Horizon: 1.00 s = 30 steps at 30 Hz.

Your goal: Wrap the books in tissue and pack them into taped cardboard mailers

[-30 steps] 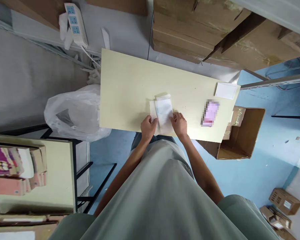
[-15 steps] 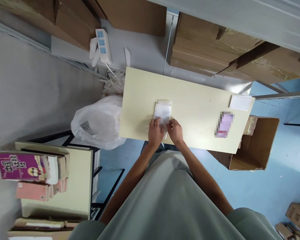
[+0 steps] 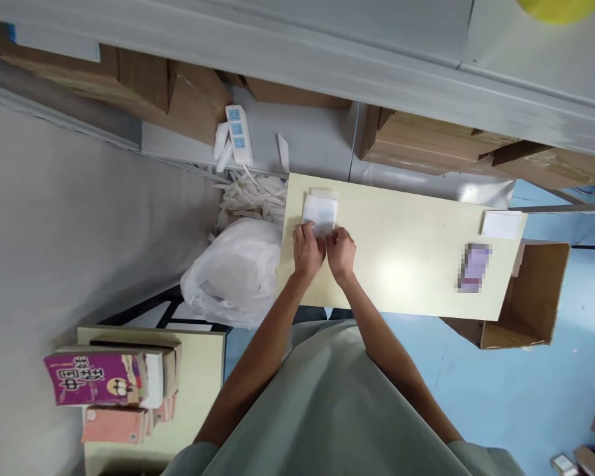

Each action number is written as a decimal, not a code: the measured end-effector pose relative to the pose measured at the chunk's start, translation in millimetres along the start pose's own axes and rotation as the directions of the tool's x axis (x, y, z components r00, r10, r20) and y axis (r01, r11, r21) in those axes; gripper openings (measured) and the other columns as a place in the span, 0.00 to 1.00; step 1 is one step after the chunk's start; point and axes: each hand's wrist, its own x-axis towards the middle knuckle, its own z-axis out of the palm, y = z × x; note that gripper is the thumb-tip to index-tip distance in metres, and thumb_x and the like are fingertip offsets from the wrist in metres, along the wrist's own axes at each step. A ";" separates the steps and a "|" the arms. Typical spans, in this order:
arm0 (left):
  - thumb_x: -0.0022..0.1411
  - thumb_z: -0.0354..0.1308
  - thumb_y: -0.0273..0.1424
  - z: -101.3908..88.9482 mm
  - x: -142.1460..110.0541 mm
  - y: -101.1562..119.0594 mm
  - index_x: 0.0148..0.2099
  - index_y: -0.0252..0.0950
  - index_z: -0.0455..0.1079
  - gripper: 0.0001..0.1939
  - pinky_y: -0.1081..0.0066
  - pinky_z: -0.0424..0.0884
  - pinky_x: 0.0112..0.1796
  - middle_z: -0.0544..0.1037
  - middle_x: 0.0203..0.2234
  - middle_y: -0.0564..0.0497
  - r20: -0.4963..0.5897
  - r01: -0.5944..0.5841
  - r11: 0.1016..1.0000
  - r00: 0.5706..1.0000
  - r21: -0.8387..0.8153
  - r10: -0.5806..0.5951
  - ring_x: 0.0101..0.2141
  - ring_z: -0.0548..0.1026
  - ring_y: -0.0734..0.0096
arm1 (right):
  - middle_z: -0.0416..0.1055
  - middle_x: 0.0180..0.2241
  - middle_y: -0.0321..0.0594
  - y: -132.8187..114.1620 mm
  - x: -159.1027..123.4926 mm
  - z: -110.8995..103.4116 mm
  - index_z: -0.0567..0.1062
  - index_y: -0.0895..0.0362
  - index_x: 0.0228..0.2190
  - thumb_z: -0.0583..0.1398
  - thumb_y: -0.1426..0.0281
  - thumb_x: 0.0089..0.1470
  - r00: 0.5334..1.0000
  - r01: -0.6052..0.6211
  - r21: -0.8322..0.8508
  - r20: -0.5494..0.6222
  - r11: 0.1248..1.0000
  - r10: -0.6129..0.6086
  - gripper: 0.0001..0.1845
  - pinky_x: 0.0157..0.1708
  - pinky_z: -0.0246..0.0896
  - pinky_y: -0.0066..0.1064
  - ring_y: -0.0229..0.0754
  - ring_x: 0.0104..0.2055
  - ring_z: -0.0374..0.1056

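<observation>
A flat white packet (image 3: 320, 210), its material hard to make out, lies on the pale yellow tabletop (image 3: 387, 231) near the left end. A paler strip shows along its far edge. My left hand (image 3: 308, 251) is closed over the packet's near left part, its thumb toward the other hand. Close beside it, my right hand (image 3: 341, 254) pinches at the near right corner with curled fingers. The packet's near edge is mostly hidden by both hands.
A white plastic bag (image 3: 233, 271) hangs by the table's left edge. White cards (image 3: 500, 225) and a blurred purple item (image 3: 474, 268) lie at the right end. An open carton (image 3: 535, 297) stands beyond. Books (image 3: 96, 378) and a power strip (image 3: 239, 135) are leftward.
My view has shifted, so the table appears further right and lower. Both hands and the packet have moved left along the tabletop, closer to its left edge.
</observation>
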 end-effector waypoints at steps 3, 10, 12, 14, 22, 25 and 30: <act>0.67 0.55 0.23 -8.8 18.0 -4.9 0.61 0.37 0.63 0.21 0.47 0.69 0.62 0.70 0.55 0.37 0.040 0.002 1.000 0.999 -0.008 -0.002 0.59 0.71 0.47 | 0.79 0.41 0.46 -14.6 6.8 5.2 0.71 0.53 0.37 0.58 0.72 0.65 0.999 -0.024 -0.009 -0.024 1.000 0.024 0.03 0.41 0.67 0.36 0.48 0.40 0.75; 0.65 0.55 0.23 -6.3 22.6 -5.8 0.62 0.38 0.61 0.24 0.46 0.69 0.62 0.70 0.57 0.36 0.069 -0.011 0.998 0.997 -0.066 0.015 0.60 0.71 0.44 | 0.80 0.43 0.46 -23.7 5.0 1.6 0.70 0.52 0.38 0.59 0.71 0.64 0.996 -0.078 -0.029 -0.046 0.997 0.076 0.01 0.40 0.66 0.36 0.48 0.40 0.74; 0.64 0.55 0.23 -5.0 24.0 -4.1 0.62 0.37 0.61 0.24 0.46 0.68 0.62 0.70 0.58 0.33 0.088 0.000 0.997 0.996 -0.073 0.007 0.62 0.70 0.43 | 0.81 0.43 0.45 -26.6 7.1 -1.1 0.71 0.51 0.39 0.60 0.70 0.64 0.991 -0.129 -0.063 -0.032 0.990 0.127 0.01 0.41 0.67 0.38 0.49 0.40 0.75; 0.65 0.56 0.23 -5.0 26.7 -1.1 0.62 0.35 0.62 0.24 0.44 0.67 0.63 0.70 0.59 0.31 0.119 0.021 0.997 0.993 -0.080 -0.011 0.63 0.69 0.41 | 0.81 0.44 0.46 -31.3 10.9 -5.1 0.73 0.51 0.40 0.61 0.69 0.64 0.985 -0.171 -0.107 -0.010 0.979 0.171 0.02 0.43 0.69 0.40 0.51 0.41 0.76; 0.63 0.60 0.23 -48.3 -12.1 -3.1 0.63 0.30 0.70 0.25 0.51 0.68 0.66 0.77 0.61 0.30 0.197 -0.026 0.974 0.978 -0.227 0.072 0.63 0.74 0.46 | 0.80 0.54 0.50 -39.4 -34.1 -34.1 0.75 0.54 0.56 0.58 0.75 0.65 0.994 -0.032 -0.252 0.094 0.967 0.057 0.19 0.52 0.70 0.39 0.52 0.53 0.78; 0.69 0.54 0.26 -83.1 -79.8 -23.5 0.60 0.33 0.74 0.19 0.56 0.75 0.61 0.82 0.56 0.36 0.142 -0.028 0.967 0.988 -0.254 0.066 0.56 0.81 0.53 | 0.82 0.52 0.47 -21.1 -87.9 -41.4 0.75 0.54 0.57 0.58 0.71 0.67 0.984 0.136 -0.187 0.139 0.973 -0.111 0.19 0.51 0.71 0.38 0.50 0.50 0.80; 0.72 0.53 0.41 -126.7 -240.6 -81.5 0.51 0.39 0.78 0.17 0.59 0.80 0.54 0.87 0.49 0.41 -0.001 0.100 0.925 0.994 -0.366 -0.108 0.49 0.85 0.55 | 0.84 0.47 0.42 17.6 -181.1 -33.1 0.79 0.52 0.48 0.59 0.67 0.66 0.913 0.329 -0.052 0.274 0.943 -0.303 0.11 0.44 0.71 0.34 0.45 0.39 0.80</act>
